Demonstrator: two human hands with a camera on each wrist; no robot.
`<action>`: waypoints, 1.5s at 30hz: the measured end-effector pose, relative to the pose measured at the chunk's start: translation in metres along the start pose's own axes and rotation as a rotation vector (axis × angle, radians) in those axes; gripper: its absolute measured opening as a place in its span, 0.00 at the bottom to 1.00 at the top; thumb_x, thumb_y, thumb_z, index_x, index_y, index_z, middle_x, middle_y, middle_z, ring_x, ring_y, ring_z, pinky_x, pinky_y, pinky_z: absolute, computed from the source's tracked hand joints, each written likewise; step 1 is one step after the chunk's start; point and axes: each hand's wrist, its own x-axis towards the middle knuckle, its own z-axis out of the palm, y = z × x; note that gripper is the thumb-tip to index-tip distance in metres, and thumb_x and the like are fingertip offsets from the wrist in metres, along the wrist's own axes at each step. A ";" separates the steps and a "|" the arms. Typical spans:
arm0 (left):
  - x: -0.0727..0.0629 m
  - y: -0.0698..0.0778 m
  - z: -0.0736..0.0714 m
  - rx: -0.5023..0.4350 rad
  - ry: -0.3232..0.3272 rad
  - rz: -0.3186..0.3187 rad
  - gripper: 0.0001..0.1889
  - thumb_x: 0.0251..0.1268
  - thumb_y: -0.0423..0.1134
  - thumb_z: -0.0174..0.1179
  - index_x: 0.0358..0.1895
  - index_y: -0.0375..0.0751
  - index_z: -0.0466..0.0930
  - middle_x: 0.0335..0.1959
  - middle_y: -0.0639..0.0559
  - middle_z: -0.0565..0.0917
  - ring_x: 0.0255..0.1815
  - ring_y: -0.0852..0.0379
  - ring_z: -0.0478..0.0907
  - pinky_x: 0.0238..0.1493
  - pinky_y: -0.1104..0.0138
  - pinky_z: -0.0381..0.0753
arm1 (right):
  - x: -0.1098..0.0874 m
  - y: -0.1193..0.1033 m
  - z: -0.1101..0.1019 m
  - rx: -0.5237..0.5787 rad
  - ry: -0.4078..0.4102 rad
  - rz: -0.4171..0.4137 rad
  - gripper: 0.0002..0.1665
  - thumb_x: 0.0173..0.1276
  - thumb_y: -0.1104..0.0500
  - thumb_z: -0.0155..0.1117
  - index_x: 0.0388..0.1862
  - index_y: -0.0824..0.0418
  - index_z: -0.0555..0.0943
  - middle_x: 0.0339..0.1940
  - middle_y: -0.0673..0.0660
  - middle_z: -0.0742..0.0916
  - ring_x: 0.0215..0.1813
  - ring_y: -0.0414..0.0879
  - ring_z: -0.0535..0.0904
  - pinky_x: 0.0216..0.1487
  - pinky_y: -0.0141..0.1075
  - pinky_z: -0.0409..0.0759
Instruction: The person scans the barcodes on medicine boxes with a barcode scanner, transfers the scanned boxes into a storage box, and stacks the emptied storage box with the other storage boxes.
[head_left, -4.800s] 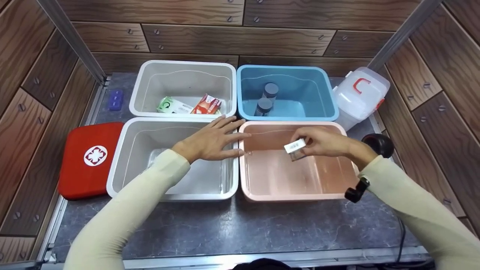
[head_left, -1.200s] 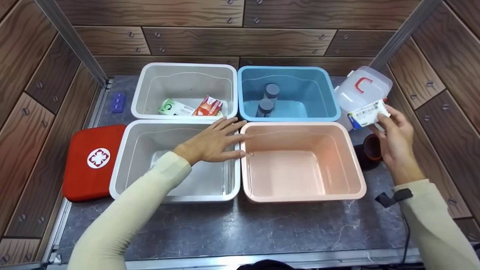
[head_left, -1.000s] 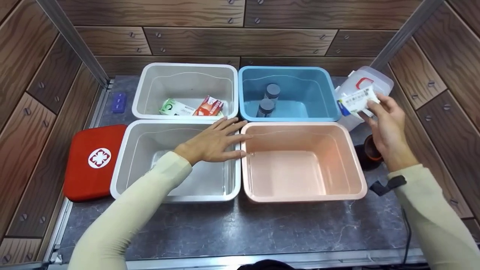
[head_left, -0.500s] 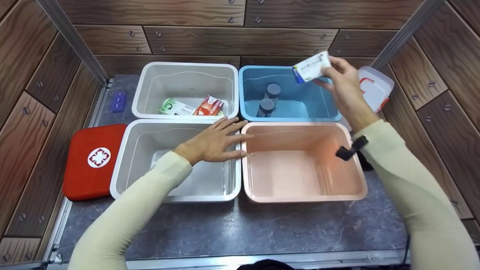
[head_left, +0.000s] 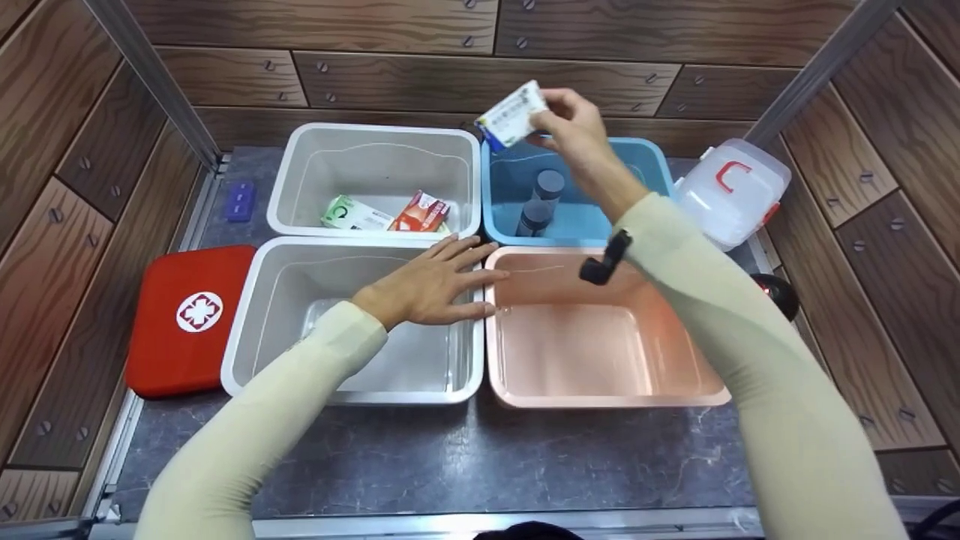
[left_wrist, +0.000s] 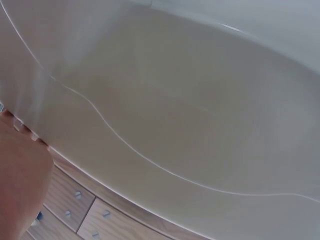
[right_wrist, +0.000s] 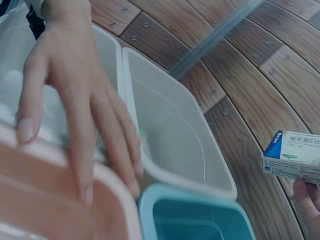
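Observation:
My right hand (head_left: 581,135) pinches a white and blue medicine box (head_left: 512,116), printed as vitamin E soft capsules in the right wrist view. It holds the box up above the back rim of the blue bin (head_left: 600,217), near the grey back bin (head_left: 337,161). Fingers spread, my left hand (head_left: 427,289) rests over the adjoining rims of the grey front bin (head_left: 405,364) and the peach bin (head_left: 570,352). A green and white box (head_left: 356,215) and a red box (head_left: 421,213) lie in the grey back bin. Two dark-capped bottles (head_left: 550,182) stand in the blue bin.
A red first-aid case (head_left: 169,322) lies left of the bins, with a purple pill organizer (head_left: 240,201) behind it. On the right stand a clear box with a red handle (head_left: 739,191) and a black rounded object (head_left: 780,296). Wood-patterned walls enclose the table.
The right hand first leaves the peach bin, then appears at far right with the medicine box. It has since carried the box leftward and up across the blue bin. The left hand stays put.

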 end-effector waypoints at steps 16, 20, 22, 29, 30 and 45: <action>-0.001 -0.002 0.000 0.023 0.045 0.040 0.36 0.84 0.71 0.43 0.85 0.59 0.67 0.91 0.44 0.55 0.93 0.41 0.45 0.93 0.48 0.40 | 0.017 0.012 0.120 -0.205 -0.249 0.048 0.22 0.76 0.70 0.66 0.68 0.67 0.81 0.60 0.62 0.84 0.58 0.53 0.87 0.62 0.40 0.90; 0.001 -0.003 0.001 -0.002 0.041 0.027 0.37 0.83 0.72 0.42 0.84 0.59 0.69 0.90 0.43 0.58 0.93 0.42 0.45 0.94 0.49 0.39 | 0.013 0.025 0.136 -0.219 -0.278 0.070 0.21 0.77 0.69 0.67 0.67 0.67 0.82 0.58 0.61 0.85 0.56 0.50 0.87 0.61 0.40 0.91; 0.001 -0.003 0.001 -0.021 0.034 0.013 0.38 0.82 0.73 0.42 0.85 0.61 0.69 0.91 0.44 0.57 0.93 0.43 0.45 0.94 0.50 0.38 | 0.009 0.031 0.143 -0.218 -0.278 0.085 0.21 0.78 0.68 0.67 0.67 0.68 0.82 0.56 0.60 0.85 0.54 0.49 0.87 0.60 0.40 0.91; -0.002 -0.004 0.001 -0.090 0.091 0.026 0.36 0.80 0.72 0.50 0.80 0.56 0.75 0.90 0.44 0.58 0.92 0.43 0.49 0.93 0.50 0.39 | 0.005 0.048 0.161 -0.234 -0.267 0.219 0.22 0.78 0.68 0.66 0.68 0.73 0.79 0.49 0.58 0.85 0.42 0.43 0.84 0.58 0.39 0.91; -0.001 -0.004 0.001 -0.100 0.097 0.025 0.36 0.80 0.72 0.51 0.79 0.55 0.77 0.90 0.44 0.58 0.92 0.43 0.50 0.94 0.50 0.39 | 0.004 0.051 0.162 -0.235 -0.259 0.254 0.22 0.79 0.69 0.66 0.69 0.73 0.78 0.49 0.59 0.86 0.41 0.43 0.84 0.59 0.40 0.91; 0.000 -0.005 0.004 -0.172 0.085 -0.075 0.57 0.73 0.76 0.53 0.92 0.45 0.42 0.93 0.43 0.47 0.94 0.48 0.41 0.93 0.54 0.41 | -0.003 0.083 0.165 -0.246 -0.454 0.357 0.41 0.80 0.69 0.62 0.88 0.58 0.63 0.83 0.67 0.70 0.72 0.57 0.80 0.77 0.48 0.80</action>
